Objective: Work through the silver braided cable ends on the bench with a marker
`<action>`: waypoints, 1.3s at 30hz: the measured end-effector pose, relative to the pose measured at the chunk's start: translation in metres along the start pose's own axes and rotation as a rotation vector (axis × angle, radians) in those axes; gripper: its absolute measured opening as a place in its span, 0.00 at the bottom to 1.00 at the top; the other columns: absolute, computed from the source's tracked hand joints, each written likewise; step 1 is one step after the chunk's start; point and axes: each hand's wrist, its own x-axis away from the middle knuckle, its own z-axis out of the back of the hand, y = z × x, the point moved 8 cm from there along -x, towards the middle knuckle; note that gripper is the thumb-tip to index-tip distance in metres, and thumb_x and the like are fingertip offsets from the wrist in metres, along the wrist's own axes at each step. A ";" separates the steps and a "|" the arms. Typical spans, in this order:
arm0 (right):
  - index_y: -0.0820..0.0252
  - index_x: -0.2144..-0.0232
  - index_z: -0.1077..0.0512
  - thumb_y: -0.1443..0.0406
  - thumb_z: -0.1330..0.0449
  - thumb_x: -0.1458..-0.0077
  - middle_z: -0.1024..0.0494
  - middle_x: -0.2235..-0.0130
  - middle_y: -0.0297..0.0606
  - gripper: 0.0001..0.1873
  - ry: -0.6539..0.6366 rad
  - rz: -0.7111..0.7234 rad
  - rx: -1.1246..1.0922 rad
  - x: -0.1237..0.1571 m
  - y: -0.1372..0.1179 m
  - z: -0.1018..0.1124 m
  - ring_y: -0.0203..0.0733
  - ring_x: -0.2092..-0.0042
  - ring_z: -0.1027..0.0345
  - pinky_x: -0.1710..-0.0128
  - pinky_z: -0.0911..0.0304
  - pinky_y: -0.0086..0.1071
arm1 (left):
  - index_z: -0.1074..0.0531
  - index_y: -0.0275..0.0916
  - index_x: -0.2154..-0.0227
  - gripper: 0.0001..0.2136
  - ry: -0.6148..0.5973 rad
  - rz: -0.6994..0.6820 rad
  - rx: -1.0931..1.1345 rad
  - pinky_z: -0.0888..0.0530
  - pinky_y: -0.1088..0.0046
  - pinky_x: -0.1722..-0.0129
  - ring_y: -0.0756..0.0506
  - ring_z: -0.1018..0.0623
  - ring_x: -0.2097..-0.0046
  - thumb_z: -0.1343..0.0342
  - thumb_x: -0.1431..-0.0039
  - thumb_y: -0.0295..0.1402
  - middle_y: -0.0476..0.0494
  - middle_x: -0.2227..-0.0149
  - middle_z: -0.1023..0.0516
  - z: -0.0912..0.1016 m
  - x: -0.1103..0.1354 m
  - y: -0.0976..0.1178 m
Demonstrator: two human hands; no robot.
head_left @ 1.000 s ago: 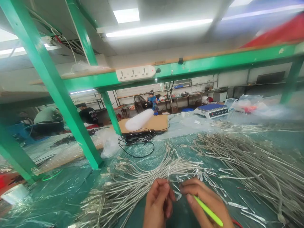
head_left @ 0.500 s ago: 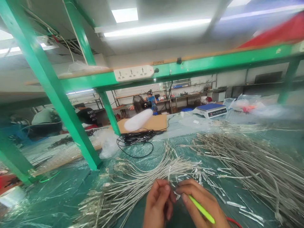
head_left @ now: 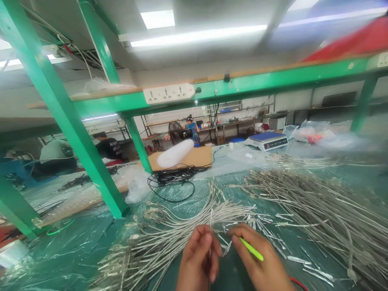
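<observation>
My left hand (head_left: 201,252) pinches a thin silver-grey cable (head_left: 211,218) that sticks up past the fingertips. In my right hand (head_left: 257,254) is a bright yellow-green pen-shaped tool (head_left: 251,248); its front end is hidden by the fingers. The two hands are close together, slightly apart. Just beneath the right fingertips hangs or lies a strip of crumpled foil (head_left: 227,247). Behind and left of the hands spreads a bundle of silver cables (head_left: 178,230), with connectors at their left ends. Foil scraps (head_left: 273,238) lie to the right of the hands.
A larger pile of silver cables (head_left: 315,206) covers the right side of the table. Further back are a blue-topped scale (head_left: 268,140), coiled black cable (head_left: 172,176) and plastic bags (head_left: 315,131). Green posts (head_left: 103,178) rise at left. People sit in the background.
The right hand has shifted slightly away from the left one, and the yellow-green tool has turned, showing less of its length. The left hand still pinches the cable.
</observation>
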 end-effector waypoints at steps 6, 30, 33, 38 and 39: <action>0.56 0.62 0.28 0.72 0.47 0.42 0.25 0.64 0.39 0.10 -0.036 0.201 -0.071 0.007 -0.031 0.004 0.41 0.61 0.27 0.61 0.32 0.30 | 0.33 0.40 0.64 0.12 0.049 0.045 -0.003 0.53 0.82 0.86 0.60 0.46 0.87 0.42 0.44 0.41 0.53 0.79 0.28 0.004 0.000 -0.003; 0.58 0.61 0.28 0.76 0.47 0.43 0.25 0.64 0.40 0.13 -0.076 0.242 -0.141 0.007 -0.032 -0.001 0.40 0.62 0.28 0.61 0.32 0.31 | 0.32 0.38 0.70 0.09 -0.036 0.040 -0.003 0.52 0.81 0.86 0.59 0.44 0.88 0.48 0.39 0.38 0.51 0.81 0.27 0.000 0.000 -0.009; 0.57 0.61 0.28 0.77 0.46 0.44 0.25 0.64 0.40 0.13 -0.080 0.251 -0.144 0.008 -0.032 -0.001 0.40 0.63 0.28 0.62 0.32 0.30 | 0.32 0.38 0.69 0.09 -0.028 0.036 -0.015 0.52 0.81 0.86 0.60 0.44 0.88 0.47 0.39 0.38 0.51 0.81 0.27 0.001 0.000 -0.009; 0.57 0.61 0.28 0.76 0.47 0.43 0.25 0.64 0.39 0.13 -0.084 0.231 -0.155 0.007 -0.032 -0.001 0.40 0.62 0.28 0.61 0.33 0.30 | 0.32 0.38 0.70 0.10 -0.017 0.030 -0.039 0.53 0.81 0.86 0.59 0.44 0.88 0.46 0.41 0.40 0.50 0.81 0.27 0.002 0.000 -0.010; 0.57 0.62 0.28 0.76 0.47 0.43 0.25 0.65 0.39 0.13 -0.089 0.228 -0.161 0.007 -0.032 -0.001 0.40 0.62 0.28 0.61 0.33 0.30 | 0.32 0.38 0.69 0.10 -0.020 0.029 -0.045 0.53 0.81 0.86 0.59 0.44 0.88 0.46 0.40 0.41 0.51 0.82 0.27 0.001 0.000 -0.011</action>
